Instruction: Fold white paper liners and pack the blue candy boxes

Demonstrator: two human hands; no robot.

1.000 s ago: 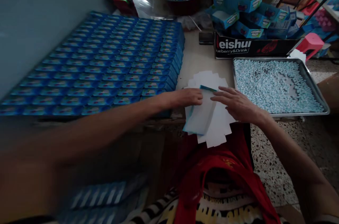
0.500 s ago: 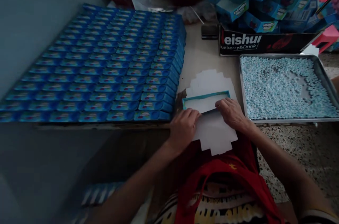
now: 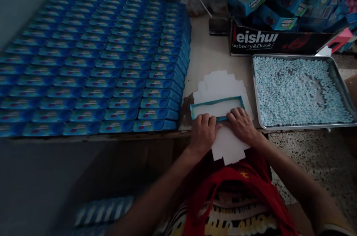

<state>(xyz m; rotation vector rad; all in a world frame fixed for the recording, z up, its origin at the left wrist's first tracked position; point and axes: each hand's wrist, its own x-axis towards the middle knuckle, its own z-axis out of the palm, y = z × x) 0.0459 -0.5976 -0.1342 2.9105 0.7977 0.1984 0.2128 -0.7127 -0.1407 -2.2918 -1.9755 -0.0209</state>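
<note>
Hands at the front edge of the bench (image 3: 205,51), both grasping the near wall of a shallow cardboard box (image 3: 217,108). Left hand (image 3: 205,131): fingers curled over the wall, thumb tip outside it. Right hand (image 3: 242,125): fingers folded over the wall near its right corner, thumb hidden. The box lies open side up, white within and blue-rimmed, upon stacked white blanks (image 3: 220,81) whose near end overhangs the bench. For a clean crease, pressure is best kept even along the wall, corners square; the blanks beneath could slide, so a light downward force seems wise. Flanking the work and limiting sideways reach: at right, a metal tray (image 3: 306,127) of pale blue pellets (image 3: 287,91); at left, close rows of blue packets (image 3: 111,68). Farther back: a small dark object (image 3: 218,26), unidentifiable, beside a black carton (image 3: 253,40) heaped with "Caramelo" boxes (image 3: 279,20).
</note>
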